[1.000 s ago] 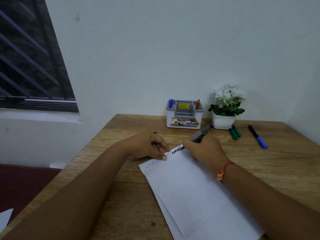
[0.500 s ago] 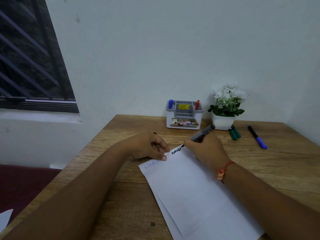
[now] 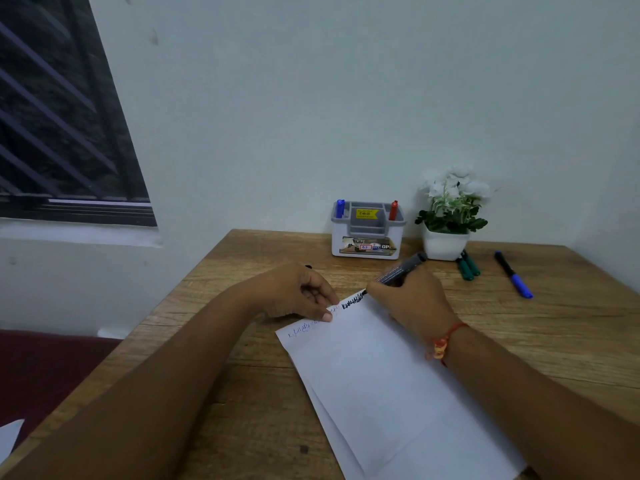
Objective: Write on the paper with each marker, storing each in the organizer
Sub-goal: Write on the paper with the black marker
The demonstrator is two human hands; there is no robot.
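White paper (image 3: 381, 375) lies skewed on the wooden worktop (image 3: 242, 358), its long side running from five o'clock up to eleven, with a second sheet showing under its near edge. At its far edge the left hand (image 3: 294, 292) bears down with one fingertip, the other fingers curled. A dark tip shows at that hand's far side, perhaps a cap, so I cannot tell whether that grip holds anything. At three o'clock of it, the right hand (image 3: 412, 303) has its grip closed round the black marker (image 3: 401, 268). The barrel leans away toward one o'clock, and the nib touches the paper's far corner at the end of a black scribble (image 3: 353, 301). Faint blue writing (image 3: 304, 329) sits along the same edge, at eight o'clock of the left hand.

The line seems to have run out of paper. The stroke should end with a clean lift, not a slide onto the wood. The left fingertip should press until the nib is clear, since the sheet is loose and could shift.

At twelve o'clock the organizer (image 3: 367, 237) stands against the wall, with a blue marker (image 3: 340, 208) in its left corner slot and a red marker (image 3: 393, 210) in its right. The middle compartments look free for the black one. At one o'clock stands a plant (image 3: 450, 209) with green markers (image 3: 467, 268) lying against its pot. A loose blue marker (image 3: 514, 275) lies at two o'clock, apart from them.
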